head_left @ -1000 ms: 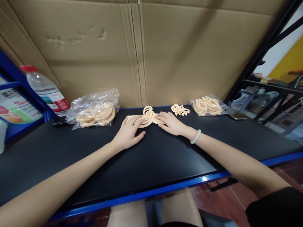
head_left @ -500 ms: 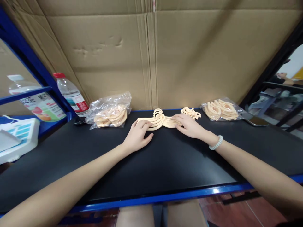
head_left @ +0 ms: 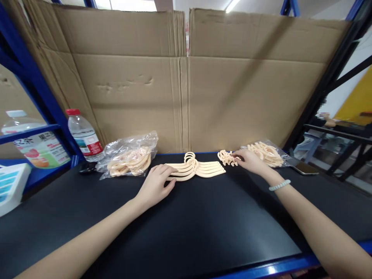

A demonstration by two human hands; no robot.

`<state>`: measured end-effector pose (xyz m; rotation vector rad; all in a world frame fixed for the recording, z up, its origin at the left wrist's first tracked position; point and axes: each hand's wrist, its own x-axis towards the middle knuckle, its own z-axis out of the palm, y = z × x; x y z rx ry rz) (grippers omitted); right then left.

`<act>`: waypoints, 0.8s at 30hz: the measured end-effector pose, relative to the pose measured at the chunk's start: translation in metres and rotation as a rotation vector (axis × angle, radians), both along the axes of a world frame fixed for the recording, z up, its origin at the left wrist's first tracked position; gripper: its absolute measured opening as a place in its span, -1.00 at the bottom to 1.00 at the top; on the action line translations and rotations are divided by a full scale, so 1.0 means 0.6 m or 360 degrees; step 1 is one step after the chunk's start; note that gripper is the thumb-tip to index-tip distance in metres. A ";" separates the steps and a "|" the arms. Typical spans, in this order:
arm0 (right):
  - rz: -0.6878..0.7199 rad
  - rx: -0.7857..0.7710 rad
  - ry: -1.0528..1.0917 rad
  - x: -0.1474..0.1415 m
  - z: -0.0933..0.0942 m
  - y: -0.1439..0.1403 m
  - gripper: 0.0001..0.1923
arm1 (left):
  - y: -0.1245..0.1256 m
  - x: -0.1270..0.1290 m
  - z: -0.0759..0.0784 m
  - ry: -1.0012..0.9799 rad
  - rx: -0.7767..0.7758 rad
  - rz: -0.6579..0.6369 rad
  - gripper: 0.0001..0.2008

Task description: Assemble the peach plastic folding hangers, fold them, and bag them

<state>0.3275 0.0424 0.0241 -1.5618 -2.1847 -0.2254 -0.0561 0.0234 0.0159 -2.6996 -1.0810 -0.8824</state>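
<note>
Two bare hands are working at a black bench top (head_left: 186, 232), with a wall of flattened cardboard (head_left: 186, 85) standing behind it. The left hand (head_left: 155, 185) is lying flat, fingers loosely spread, its fingertips pressing down on the left end of a fanned stack of cream plastic hangers (head_left: 197, 169) that is lying at the back middle of the bench, hooks bunched together and pointing toward the cardboard. The right hand (head_left: 251, 161), a pale bead bracelet (head_left: 279, 185) on its wrist, is reaching to a small heap of cream clips (head_left: 227, 157) just right of the stack; its fingertips are touching the heap, but whether they are pinching a piece cannot be told at this size.

By the look of it, the step in hand is fetching a small part while the stack is being held steady. The next move is likely calling for a clean pinch on a single clip, freed from its tangled neighbours, and for steady pressure from the left hand so the fan does not slide.

A clear bag of hangers (head_left: 129, 161) is resting left of the stack, a second bag (head_left: 267, 153) is lying beyond the clips, and a water bottle (head_left: 83, 135) is standing at far left.
</note>
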 end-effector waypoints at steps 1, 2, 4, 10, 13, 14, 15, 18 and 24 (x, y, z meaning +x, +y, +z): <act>0.0018 0.0003 -0.0009 -0.002 -0.003 0.001 -0.72 | 0.002 -0.001 -0.001 0.0008 0.0002 -0.0003 -0.78; 0.0028 0.0010 -0.0014 -0.004 -0.005 0.001 -0.72 | 0.003 -0.002 -0.003 0.0016 0.0003 -0.0009 -0.78; 0.0025 0.0028 -0.0012 -0.003 -0.004 0.000 -0.71 | 0.005 -0.002 -0.005 0.0029 -0.0001 -0.0017 -0.79; 0.0027 0.0062 0.0025 0.014 0.001 0.000 -0.71 | 0.005 0.001 -0.009 0.0060 -0.0048 -0.0040 -0.78; 0.0088 0.0046 0.0046 0.014 -0.012 0.009 -0.71 | 0.004 0.004 -0.009 0.0083 -0.0069 -0.0047 -0.78; 0.0103 0.0049 0.0060 0.013 -0.018 0.013 -0.72 | 0.003 0.004 -0.010 0.0087 -0.0074 -0.0044 -0.78; 0.0109 0.0058 0.0077 0.011 -0.023 0.016 -0.72 | 0.003 0.005 -0.010 0.0090 -0.0080 -0.0040 -0.79; 0.0089 0.0094 0.0125 0.006 -0.038 0.025 -0.75 | 0.003 0.004 -0.012 0.0109 -0.0100 -0.0032 -0.81; 0.0048 0.0176 0.0189 0.000 -0.050 0.032 -0.81 | 0.008 0.002 -0.017 0.0106 -0.0117 -0.0051 -0.81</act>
